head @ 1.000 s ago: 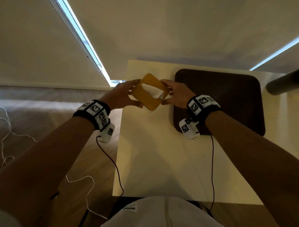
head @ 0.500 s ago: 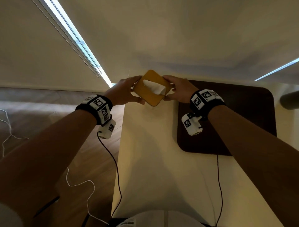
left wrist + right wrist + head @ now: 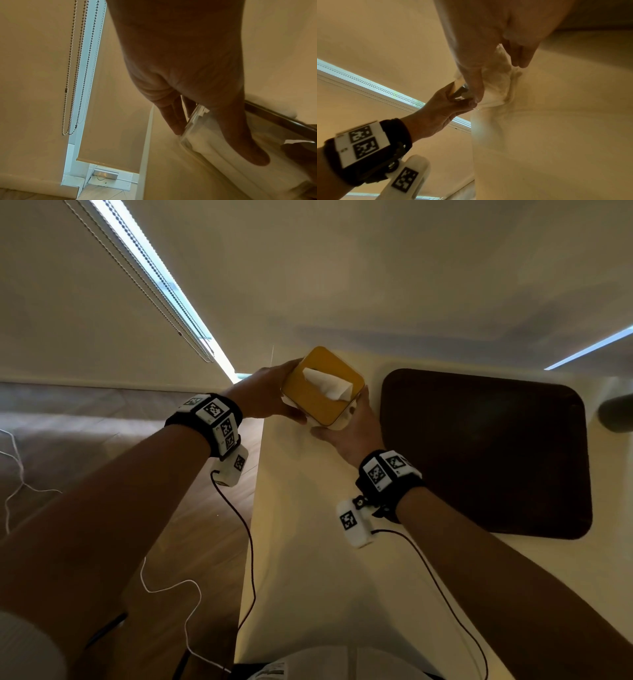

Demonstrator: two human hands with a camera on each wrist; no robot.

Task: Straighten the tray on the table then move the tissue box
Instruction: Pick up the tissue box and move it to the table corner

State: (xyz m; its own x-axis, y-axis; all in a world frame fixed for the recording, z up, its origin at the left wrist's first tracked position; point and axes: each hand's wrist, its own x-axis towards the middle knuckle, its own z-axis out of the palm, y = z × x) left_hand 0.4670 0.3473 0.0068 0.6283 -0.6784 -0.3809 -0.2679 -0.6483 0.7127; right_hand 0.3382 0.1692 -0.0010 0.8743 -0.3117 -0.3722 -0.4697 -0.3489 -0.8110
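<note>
A tissue box (image 3: 322, 392) with a yellow top and a white tissue sticking out is at the far left corner of the white table (image 3: 308, 570). My left hand (image 3: 265, 395) grips its left side, with the thumb along the near edge. My right hand (image 3: 354, 424) grips its near right corner. In the left wrist view my fingers (image 3: 176, 121) lie against the box's pale side (image 3: 205, 138). In the right wrist view both hands meet at the box (image 3: 496, 83). The dark brown tray (image 3: 486, 453) lies square on the table, right of the box and apart from it.
A dark rounded object (image 3: 616, 412) shows at the table's far right edge. Blinds with bead chains (image 3: 75, 81) hang behind the table on the left. Wood floor (image 3: 102, 440) lies left of the table edge. Sensor cables (image 3: 246, 542) trail from both wrists.
Both hands have carried the tissue box leftwards, off the tray's left edge, and brought it from tilted to nearly level. My right hand has shifted to the box's near right corner.
</note>
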